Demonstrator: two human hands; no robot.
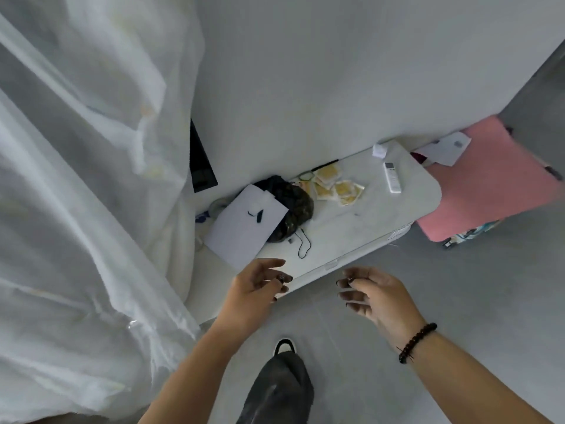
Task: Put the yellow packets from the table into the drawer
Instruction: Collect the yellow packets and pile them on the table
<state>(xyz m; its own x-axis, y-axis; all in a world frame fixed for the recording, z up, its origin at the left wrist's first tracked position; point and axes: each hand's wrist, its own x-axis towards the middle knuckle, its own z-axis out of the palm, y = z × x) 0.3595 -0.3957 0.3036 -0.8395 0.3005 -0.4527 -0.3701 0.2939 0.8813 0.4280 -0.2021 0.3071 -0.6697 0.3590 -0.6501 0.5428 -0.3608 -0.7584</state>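
Observation:
Several yellow packets (336,186) lie in a loose pile on the white table (360,221), toward its far side by the wall. The drawer front (331,266) shows as a thin closed edge under the table's near rim. My left hand (260,289) hovers at the near table edge, fingers apart, holding nothing. My right hand (376,296), with a dark bead bracelet on the wrist, is just in front of the table edge, fingers spread and empty. Both hands are well short of the packets.
A white sheet of paper (247,226) rests on a dark camouflage bag (290,206) left of the packets. A white remote (392,177) lies to the right. A pink suitcase (489,179) stands beside the table. A white curtain (91,209) hangs at left.

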